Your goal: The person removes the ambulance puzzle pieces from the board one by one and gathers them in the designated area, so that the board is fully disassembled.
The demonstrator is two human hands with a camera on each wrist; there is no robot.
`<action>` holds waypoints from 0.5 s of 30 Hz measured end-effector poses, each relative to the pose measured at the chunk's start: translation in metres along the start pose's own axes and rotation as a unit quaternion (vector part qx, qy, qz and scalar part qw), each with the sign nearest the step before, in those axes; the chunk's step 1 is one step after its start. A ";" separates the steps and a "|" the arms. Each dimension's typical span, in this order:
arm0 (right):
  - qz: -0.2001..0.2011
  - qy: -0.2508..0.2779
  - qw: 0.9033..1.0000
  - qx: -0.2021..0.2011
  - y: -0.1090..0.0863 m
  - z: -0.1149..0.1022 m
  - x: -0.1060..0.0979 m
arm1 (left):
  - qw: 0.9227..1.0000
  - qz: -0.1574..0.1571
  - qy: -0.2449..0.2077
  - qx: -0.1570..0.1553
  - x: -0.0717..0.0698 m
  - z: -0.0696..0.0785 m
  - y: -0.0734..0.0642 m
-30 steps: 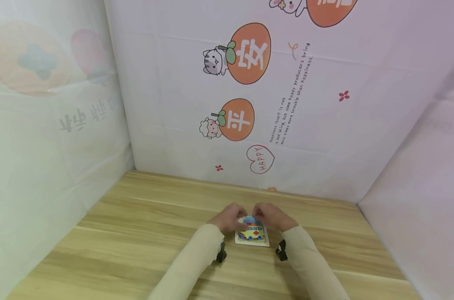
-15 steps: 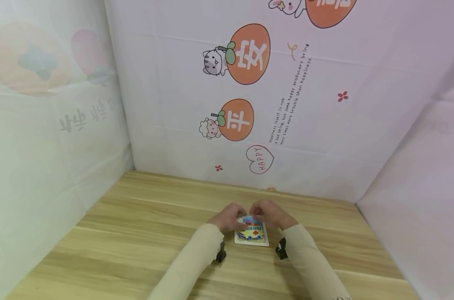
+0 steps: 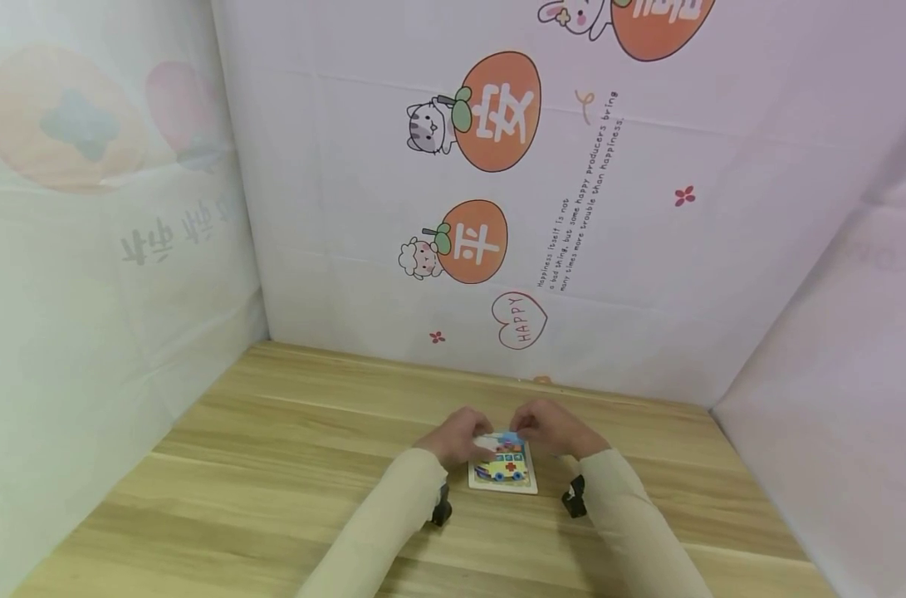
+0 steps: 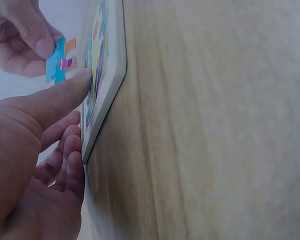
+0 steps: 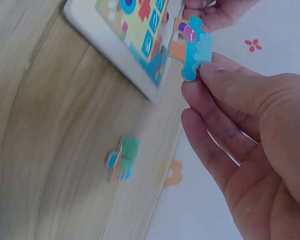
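Observation:
A jigsaw puzzle board (image 3: 527,488) with a pale rim lies on the table, showing a yellow ambulance with a red cross. My left hand (image 3: 462,437) grips its far left corner; the left wrist view has the thumb (image 4: 72,89) on the picture and the fingers at the board's edge. Over the far part of the board, my right hand (image 3: 553,428) pinches a blue and orange jigsaw piece (image 5: 197,50) between thumb and fingertips. That piece is tilted and raised off the board, with a purple and pink figure on it.
A loose green, blue and orange jigsaw piece (image 5: 124,159) lies on the wooden table (image 3: 273,498) beyond the board in the right wrist view. Printed white cloth (image 3: 348,208) walls the table at the back and both sides.
The right hand first shifts slightly left over the board, then draws back to the right with the jigsaw piece. The left hand and the board stay nearly where they were.

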State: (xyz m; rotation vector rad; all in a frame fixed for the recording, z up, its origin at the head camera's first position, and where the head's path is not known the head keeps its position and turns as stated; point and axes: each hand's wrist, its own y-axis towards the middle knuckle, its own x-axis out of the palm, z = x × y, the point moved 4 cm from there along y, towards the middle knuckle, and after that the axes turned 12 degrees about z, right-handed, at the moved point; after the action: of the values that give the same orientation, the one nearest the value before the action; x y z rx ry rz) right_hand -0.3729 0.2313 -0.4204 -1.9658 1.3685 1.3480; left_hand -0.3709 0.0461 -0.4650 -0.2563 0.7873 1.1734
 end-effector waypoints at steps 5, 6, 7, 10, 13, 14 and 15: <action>0.005 -0.006 1.000 0.007 -0.009 0.009 -0.009 | 1.000 0.003 0.001 -0.004 -0.003 0.005 -0.003; 0.007 -0.006 1.000 0.012 -0.011 0.012 -0.011 | 1.000 0.003 0.000 -0.006 -0.003 0.005 -0.003; 0.007 -0.008 1.000 0.014 -0.013 0.015 -0.013 | 1.000 0.003 0.000 -0.008 -0.002 0.005 -0.003; 0.014 -0.011 0.999 0.028 -0.021 0.025 -0.019 | 1.000 0.002 -0.002 -0.014 -0.002 0.005 -0.004; 0.024 -0.023 0.999 0.031 -0.029 0.035 -0.026 | 1.000 0.001 -0.006 -0.024 -0.002 0.004 -0.004; 0.028 -0.026 0.999 0.036 -0.032 0.039 -0.029 | 1.000 0.001 -0.008 -0.028 -0.001 0.004 -0.004; 0.031 -0.030 0.998 0.038 -0.035 0.041 -0.032 | 0.999 0.001 -0.010 -0.032 -0.001 0.003 -0.004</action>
State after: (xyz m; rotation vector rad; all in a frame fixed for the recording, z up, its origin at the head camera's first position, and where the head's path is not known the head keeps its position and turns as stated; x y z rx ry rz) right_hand -0.3639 0.2936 -0.4189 -1.8334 1.4432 1.3509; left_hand -0.3664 0.0459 -0.4628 -0.2957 0.7333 1.2026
